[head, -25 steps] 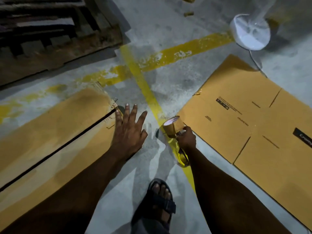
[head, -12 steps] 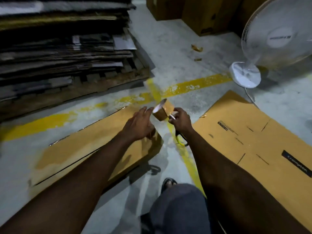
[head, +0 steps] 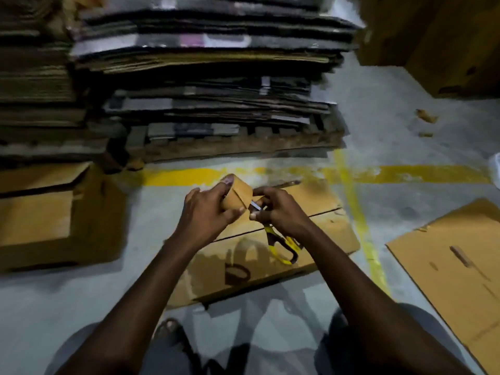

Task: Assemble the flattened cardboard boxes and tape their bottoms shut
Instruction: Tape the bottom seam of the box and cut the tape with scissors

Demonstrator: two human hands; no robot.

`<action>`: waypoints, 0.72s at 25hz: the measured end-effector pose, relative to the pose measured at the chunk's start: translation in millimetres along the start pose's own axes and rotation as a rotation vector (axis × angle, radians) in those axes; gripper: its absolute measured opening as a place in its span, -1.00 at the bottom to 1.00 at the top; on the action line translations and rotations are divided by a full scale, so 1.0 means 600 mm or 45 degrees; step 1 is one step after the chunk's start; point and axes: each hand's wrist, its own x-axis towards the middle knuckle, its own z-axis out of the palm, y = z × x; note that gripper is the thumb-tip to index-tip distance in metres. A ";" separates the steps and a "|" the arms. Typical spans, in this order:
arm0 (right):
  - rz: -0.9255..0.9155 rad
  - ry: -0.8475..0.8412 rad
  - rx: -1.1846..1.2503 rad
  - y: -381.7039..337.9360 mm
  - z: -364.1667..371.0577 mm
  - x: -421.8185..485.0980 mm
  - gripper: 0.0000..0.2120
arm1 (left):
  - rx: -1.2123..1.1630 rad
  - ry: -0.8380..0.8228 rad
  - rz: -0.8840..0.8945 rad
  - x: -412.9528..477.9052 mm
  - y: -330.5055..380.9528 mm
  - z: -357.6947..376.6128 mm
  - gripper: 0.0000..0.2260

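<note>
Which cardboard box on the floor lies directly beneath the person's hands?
The middle box, crossed by a dark seam, under the left hand and right hand; the left box and right box lie off to either side.

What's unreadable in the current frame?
Head view:
- Free end of the tape: hidden between the left hand and right hand; peeled or not, cannot tell.
- Blades of the scissors: mostly covered by the right hand; only the handles show.
- The flat box at right: cut off by the frame edge, print blurred.
- The stack: motion blur, sheets uncountable.
</note>
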 end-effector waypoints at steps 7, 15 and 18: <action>0.092 -0.921 0.004 -0.019 0.067 0.056 -0.83 | -0.416 -0.041 -0.219 -0.029 -0.115 -0.029 -0.58; 0.040 -0.662 -0.209 -0.029 0.081 0.052 -0.85 | -0.243 0.070 -0.344 -0.025 -0.098 -0.044 -0.85; -0.145 -0.396 -0.704 -0.025 0.070 0.049 -0.85 | -0.197 0.073 -0.422 -0.017 -0.080 -0.026 -0.71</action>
